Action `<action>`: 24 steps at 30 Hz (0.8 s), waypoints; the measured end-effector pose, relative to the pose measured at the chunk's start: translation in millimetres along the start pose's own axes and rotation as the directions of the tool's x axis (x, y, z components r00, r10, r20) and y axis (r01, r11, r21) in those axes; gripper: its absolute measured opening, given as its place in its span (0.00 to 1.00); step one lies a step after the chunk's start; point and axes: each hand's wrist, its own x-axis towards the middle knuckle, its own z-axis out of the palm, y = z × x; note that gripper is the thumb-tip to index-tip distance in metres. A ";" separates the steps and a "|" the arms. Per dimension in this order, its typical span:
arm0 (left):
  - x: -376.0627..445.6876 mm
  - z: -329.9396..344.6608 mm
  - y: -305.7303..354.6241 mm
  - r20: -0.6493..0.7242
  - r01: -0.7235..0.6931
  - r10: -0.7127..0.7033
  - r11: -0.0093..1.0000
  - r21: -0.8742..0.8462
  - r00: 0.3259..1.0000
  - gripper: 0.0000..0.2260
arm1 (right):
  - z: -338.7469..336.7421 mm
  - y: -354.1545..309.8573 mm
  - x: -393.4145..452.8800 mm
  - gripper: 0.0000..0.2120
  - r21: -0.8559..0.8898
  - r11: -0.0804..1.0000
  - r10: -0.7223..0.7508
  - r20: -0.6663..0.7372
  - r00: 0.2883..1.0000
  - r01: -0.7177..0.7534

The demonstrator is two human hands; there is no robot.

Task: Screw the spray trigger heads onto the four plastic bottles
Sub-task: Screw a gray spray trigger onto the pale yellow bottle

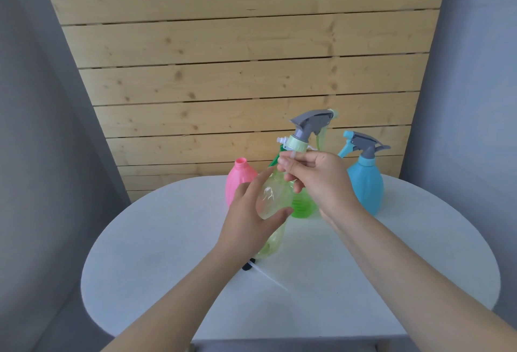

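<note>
The thin tube under the spray head (310,128) could miss the bottle's mouth and bend, because the pale green bottle (272,206) is tipped and held off the table, so the two parts do not line up well. The cap could also go on crooked if it is turned before it sits flat on the neck, and then it would jam or leak. The bottle could slip too, since it is smooth and see-through. The left hand (251,217) is curled around the middle of this bottle, in the centre of the frame. The right hand (319,181) pinches the tube just below the light green cap of the grey head, a little above the bottle's neck. The head is not on the bottle yet. Behind the hands, a brighter green bottle (303,206) is mostly hidden. A pink bottle (237,181) with an open neck stands left of centre. A blue bottle (366,184) at the right already wears its head. Something small, dark and white lies on the white table (167,239) under the left wrist; I cannot tell what it is
</note>
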 end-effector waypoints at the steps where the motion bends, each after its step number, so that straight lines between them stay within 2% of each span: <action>1: 0.1 0.0 0.0 -0.004 0.005 -0.005 1.000 0.005 1.000 0.33 | 0.1 -0.1 0.3 0.09 0.015 1.000 0.019 0.001 1.000 -0.019; 4: 0.8 -0.4 -0.3 -0.012 0.017 -0.016 1.000 0.003 1.000 0.33 | -0.5 -0.7 0.4 0.20 0.029 0.999 0.021 0.011 1.000 -0.021; 6: 1.8 -0.7 -0.4 -0.009 0.030 -0.030 1.000 0.001 0.999 0.33 | -1.0 0.1 0.8 0.21 -0.032 0.999 -0.025 0.019 1.000 0.026; 9: 4.3 -1.0 -1.0 -0.014 0.051 -0.051 0.999 -0.002 0.999 0.33 | -1.6 0.6 3.1 0.19 -0.086 0.996 -0.020 0.021 1.000 0.021; 13: 5.4 -2.4 -3.4 -0.023 0.079 -0.079 0.997 -0.004 0.997 0.33 | -5.9 -3.2 5.7 0.15 0.063 0.995 0.075 0.090 0.993 -0.081; 15: 5.3 -3.0 -3.2 -0.027 0.087 -0.087 0.996 0.003 0.996 0.33 | -7.3 -3.7 6.5 0.15 0.084 0.991 0.100 0.057 0.993 -0.105; 19: 6.2 -2.2 -2.6 -0.038 0.096 -0.096 0.995 0.006 0.995 0.32 | -7.7 -0.6 6.0 0.09 -0.004 0.998 0.062 0.012 0.998 -0.062; 24: 7.3 -3.6 -5.4 -0.063 0.105 -0.104 0.994 0.007 0.993 0.32 | -4.8 0.0 1.8 0.07 -0.076 0.995 0.055 -0.064 0.996 -0.060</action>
